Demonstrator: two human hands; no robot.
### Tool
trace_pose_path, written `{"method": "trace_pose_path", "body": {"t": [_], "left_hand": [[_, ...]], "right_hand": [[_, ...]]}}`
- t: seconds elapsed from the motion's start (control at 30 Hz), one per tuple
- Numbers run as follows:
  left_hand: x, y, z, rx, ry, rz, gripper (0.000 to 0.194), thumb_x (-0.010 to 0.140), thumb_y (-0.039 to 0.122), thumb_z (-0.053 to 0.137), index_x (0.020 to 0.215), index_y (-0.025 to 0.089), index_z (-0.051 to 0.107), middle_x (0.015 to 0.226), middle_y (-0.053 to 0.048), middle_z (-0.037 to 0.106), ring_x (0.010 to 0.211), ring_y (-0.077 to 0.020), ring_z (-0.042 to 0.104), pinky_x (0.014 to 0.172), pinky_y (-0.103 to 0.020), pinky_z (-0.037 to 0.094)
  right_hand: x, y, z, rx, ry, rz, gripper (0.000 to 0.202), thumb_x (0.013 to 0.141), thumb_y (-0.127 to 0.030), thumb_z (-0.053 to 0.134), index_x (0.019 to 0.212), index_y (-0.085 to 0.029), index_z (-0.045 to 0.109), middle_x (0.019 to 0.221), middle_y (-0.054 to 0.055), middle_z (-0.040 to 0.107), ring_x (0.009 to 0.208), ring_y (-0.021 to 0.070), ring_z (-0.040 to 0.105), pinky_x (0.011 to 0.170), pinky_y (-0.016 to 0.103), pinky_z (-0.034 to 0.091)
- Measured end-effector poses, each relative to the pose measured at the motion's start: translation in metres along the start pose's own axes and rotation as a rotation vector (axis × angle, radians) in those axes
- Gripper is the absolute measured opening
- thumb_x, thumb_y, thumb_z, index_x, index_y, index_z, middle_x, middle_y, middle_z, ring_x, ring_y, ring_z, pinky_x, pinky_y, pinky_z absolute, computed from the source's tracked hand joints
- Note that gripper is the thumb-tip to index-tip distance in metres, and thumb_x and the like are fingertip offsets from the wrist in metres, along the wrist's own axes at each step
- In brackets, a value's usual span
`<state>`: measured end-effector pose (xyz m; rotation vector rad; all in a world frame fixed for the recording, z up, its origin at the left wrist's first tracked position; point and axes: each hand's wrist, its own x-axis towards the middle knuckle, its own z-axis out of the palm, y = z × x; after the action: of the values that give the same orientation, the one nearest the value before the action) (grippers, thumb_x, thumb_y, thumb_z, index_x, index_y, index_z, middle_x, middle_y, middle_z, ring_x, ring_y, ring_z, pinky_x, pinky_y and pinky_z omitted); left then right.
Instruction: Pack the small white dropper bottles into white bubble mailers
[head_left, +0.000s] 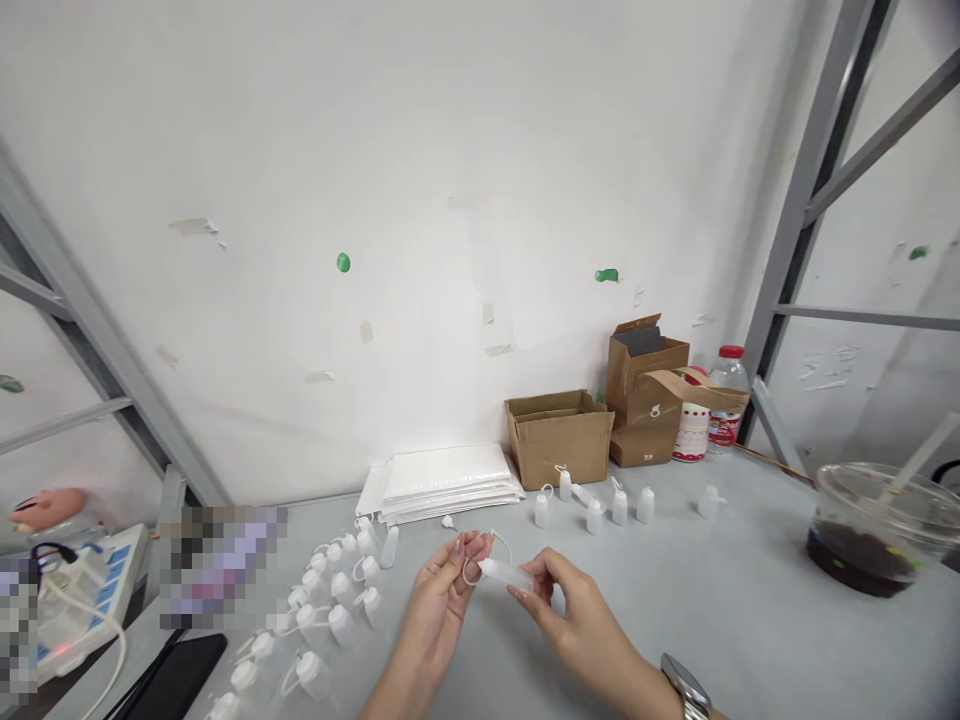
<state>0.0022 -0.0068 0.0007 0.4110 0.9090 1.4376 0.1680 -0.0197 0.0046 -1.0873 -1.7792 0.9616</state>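
Observation:
A small translucent squeeze bottle (507,574) lies sideways between my hands, its white nozzle end pointing left. My right hand (559,600) pinches its base between thumb and fingers. At the nozzle end, my left hand (450,580) has its fingers curled together near a thin white strap loop; whether they grip the strap's end is too small to tell. Several like bottles with white caps and loops (341,625) stand in rows on the grey table (645,650) left of my hands. More bottles (619,505) stand beyond my right hand. A small white cap (448,522) lies behind my left hand.
White envelopes (442,480) are stacked by the wall, beside an open cardboard box (561,445) and a brown paper bag (645,410). A drink cup (870,540) with a straw stands at right. A black phone (180,680) and power strip (97,590) lie at left.

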Motion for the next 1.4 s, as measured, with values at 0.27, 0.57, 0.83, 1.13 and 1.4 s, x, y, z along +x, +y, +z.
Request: {"method": "trace_pose_path", "body": {"t": [0.27, 0.57, 0.83, 1.13, 1.4], "left_hand": [[0.000, 0.000, 0.000, 0.047, -0.005, 0.016, 0.010, 0.077, 0.006, 0.056, 0.079, 0.010, 0.065, 0.088, -0.010, 0.071, 0.088, -0.0171, 0.066, 0.068, -0.018, 0.053], [0.001, -0.004, -0.001, 0.109, -0.002, 0.056, 0.010, 0.079, 0.012, 0.056, 0.082, 0.010, 0.066, 0.091, -0.012, 0.071, 0.090, -0.0163, 0.065, 0.070, -0.017, 0.050], [0.002, -0.014, -0.007, 0.120, -0.082, 0.071, 0.028, 0.060, 0.031, 0.075, 0.081, 0.013, 0.068, 0.087, -0.010, 0.072, 0.097, -0.0217, 0.062, 0.087, -0.027, 0.045], [-0.004, -0.009, 0.006, 0.379, -0.131, 0.167, 0.044, 0.057, 0.046, 0.072, 0.087, 0.014, 0.068, 0.095, -0.013, 0.070, 0.100, -0.0274, 0.061, 0.094, -0.039, 0.040], [0.006, 0.002, -0.010, 0.398, 0.064, 0.110, 0.038, 0.056, 0.044, 0.071, 0.082, 0.017, 0.068, 0.115, -0.012, 0.062, 0.107, -0.0280, 0.055, 0.091, -0.036, 0.040]], "right_hand": [[-0.001, -0.002, 0.000, -0.029, -0.017, -0.004, 0.019, 0.082, -0.036, 0.050, 0.076, -0.018, 0.052, 0.071, 0.001, 0.057, 0.066, 0.0142, 0.051, 0.063, 0.025, 0.040], [-0.003, 0.005, 0.005, -0.081, -0.013, -0.066, 0.019, 0.085, -0.035, 0.045, 0.078, -0.018, 0.048, 0.073, 0.002, 0.056, 0.066, 0.0140, 0.052, 0.064, 0.025, 0.041], [-0.002, 0.011, 0.007, -0.125, -0.030, -0.048, 0.017, 0.086, -0.033, 0.043, 0.079, -0.018, 0.047, 0.075, 0.003, 0.058, 0.068, 0.0147, 0.053, 0.065, 0.025, 0.041], [-0.005, 0.015, -0.006, -0.400, -0.069, -0.151, 0.018, 0.083, -0.021, 0.046, 0.098, -0.020, 0.055, 0.098, 0.008, 0.060, 0.091, 0.0214, 0.053, 0.080, 0.032, 0.040], [-0.004, 0.065, -0.094, -0.494, 0.367, 0.106, 0.029, 0.084, -0.043, 0.041, 0.090, -0.017, 0.052, 0.065, 0.003, 0.055, 0.059, 0.0177, 0.050, 0.058, 0.030, 0.042]]}}
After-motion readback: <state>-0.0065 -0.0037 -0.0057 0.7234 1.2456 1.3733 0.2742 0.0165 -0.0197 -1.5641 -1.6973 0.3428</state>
